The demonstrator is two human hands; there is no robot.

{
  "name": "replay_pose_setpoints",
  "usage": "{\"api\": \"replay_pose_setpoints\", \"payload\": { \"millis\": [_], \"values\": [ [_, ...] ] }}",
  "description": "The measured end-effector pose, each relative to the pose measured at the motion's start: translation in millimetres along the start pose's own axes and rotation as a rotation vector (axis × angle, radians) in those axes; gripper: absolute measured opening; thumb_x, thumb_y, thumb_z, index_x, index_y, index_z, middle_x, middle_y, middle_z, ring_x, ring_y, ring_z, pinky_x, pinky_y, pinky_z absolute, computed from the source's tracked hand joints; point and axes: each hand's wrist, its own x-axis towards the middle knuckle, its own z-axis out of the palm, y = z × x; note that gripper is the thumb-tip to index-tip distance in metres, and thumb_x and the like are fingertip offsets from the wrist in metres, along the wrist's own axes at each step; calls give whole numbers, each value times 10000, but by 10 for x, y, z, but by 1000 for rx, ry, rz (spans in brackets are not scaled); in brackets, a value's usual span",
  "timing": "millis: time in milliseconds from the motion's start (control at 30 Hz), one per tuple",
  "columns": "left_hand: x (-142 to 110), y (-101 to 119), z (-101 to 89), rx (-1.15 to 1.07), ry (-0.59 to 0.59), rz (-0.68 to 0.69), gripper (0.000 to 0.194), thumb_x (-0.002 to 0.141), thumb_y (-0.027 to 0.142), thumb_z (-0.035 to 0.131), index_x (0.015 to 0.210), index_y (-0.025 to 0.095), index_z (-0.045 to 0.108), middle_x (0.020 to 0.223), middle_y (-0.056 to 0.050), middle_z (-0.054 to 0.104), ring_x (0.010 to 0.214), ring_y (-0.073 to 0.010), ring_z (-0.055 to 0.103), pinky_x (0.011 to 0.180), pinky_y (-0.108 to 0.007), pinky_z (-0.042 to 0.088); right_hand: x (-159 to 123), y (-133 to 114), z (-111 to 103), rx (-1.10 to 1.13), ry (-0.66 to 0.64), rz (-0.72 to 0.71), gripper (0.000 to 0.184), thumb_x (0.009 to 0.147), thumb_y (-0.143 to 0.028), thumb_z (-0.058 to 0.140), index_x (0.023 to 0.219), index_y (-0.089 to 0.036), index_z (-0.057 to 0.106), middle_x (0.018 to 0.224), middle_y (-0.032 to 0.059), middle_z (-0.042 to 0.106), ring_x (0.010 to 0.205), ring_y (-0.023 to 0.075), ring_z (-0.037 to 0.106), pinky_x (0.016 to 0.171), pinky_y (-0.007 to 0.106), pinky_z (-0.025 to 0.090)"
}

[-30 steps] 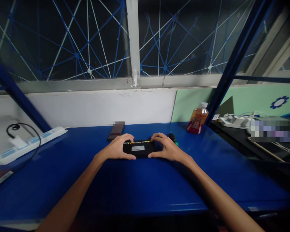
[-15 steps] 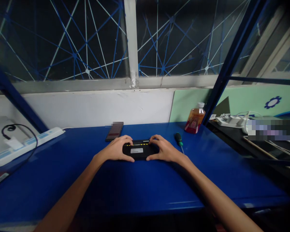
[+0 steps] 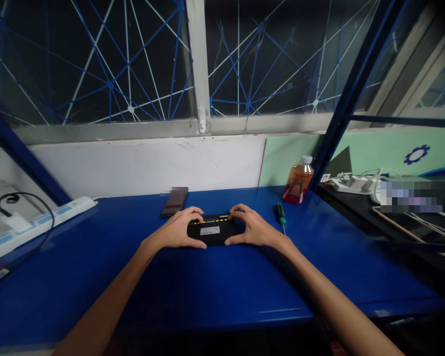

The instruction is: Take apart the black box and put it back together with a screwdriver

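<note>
Both hands are wrapped around a flat black router [image 3: 222, 236] with a pale label on its upper face and a row of yellow ports along its far edge. My left hand [image 3: 180, 228] grips the left end, thumb at the near side and fingers over the far edge. On the right end, my right hand [image 3: 252, 227] holds in the same way. The router's underside is hidden, and it appears to be at or just above the blue tabletop [image 3: 215, 287]. Just right of my right hand lies a green-and-black screwdriver [image 3: 280, 213].
A dark phone [image 3: 175, 201] lies behind my left hand. At the back right stands a bottle of amber liquid [image 3: 298, 180]. A white power strip [image 3: 65, 212] with a plugged-in black cable runs along the left. Blue frame posts [image 3: 337, 133] rise at both sides.
The screwdriver has shifted slightly to the right on the table. Both hands keep their hold on the router in nearly the same place; the view has shifted slightly.
</note>
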Motion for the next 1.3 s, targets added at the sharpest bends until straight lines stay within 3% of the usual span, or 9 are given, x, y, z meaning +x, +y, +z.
{"api": "replay_pose_setpoints", "payload": {
  "millis": [800,1300],
  "values": [
    [9,106,-8,-19,35,-2,537,623,599,725,1007,253,576,1355,-58,450,1123,-308,537,973,-453,402,-3,-12,-70,9,24,7,582,628,-555,782,1069,-207,629,1142,92,556,1034,255,577,929,430,464],
    [12,34,30,-44,-34,-16,537,637,593,714,1036,259,584,1351,-61,456,1154,-319,515,969,-462,398,-6,-42,-60,-5,20,14,550,635,-558,776,1015,-189,629,1083,88,572,971,248,584,874,419,487]
  ]
}}
